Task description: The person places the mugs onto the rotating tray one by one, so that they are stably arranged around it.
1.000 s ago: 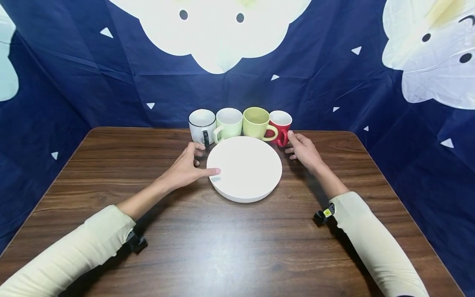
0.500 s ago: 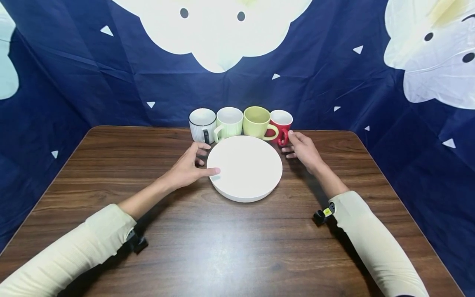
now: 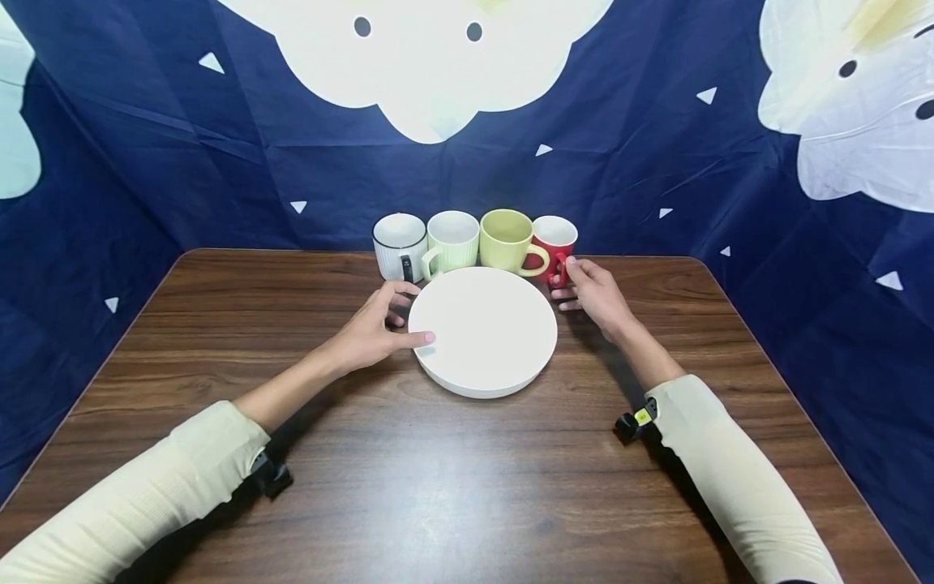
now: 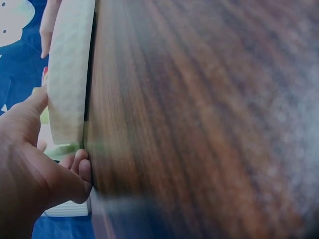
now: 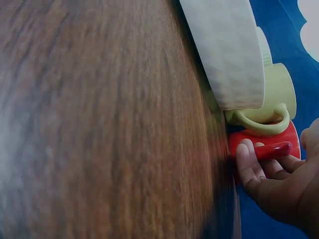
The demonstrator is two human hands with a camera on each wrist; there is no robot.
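Observation:
A thick white round disc (image 3: 483, 332) with a patterned side (image 4: 72, 64) sits mid-table before a row of mugs. My left hand (image 3: 368, 328) grips its left edge, thumb on the top face and bent fingers by the side. My right hand (image 3: 598, 296) holds the red mug (image 5: 239, 139) by its handle (image 5: 276, 150), fingers reaching behind the handle. Left of the red mug stand a yellow-green mug (image 3: 505, 243), a pale green ribbed mug (image 3: 452, 242) and a white ribbed mug (image 3: 397, 247) with a dark rim and handle. The disc partly hides the bases of the middle mugs.
The wooden table (image 3: 438, 478) has its back edge just behind the mugs. Beyond it hangs a dark blue cloth (image 3: 328, 178) printed with white clouds. Each sleeve cuff bears a small black camera (image 3: 272, 477).
My right fingers have closed in a little farther behind the red mug's handle. My left fingertips have shifted slightly toward the disc's far edge. The disc and mugs have stayed put.

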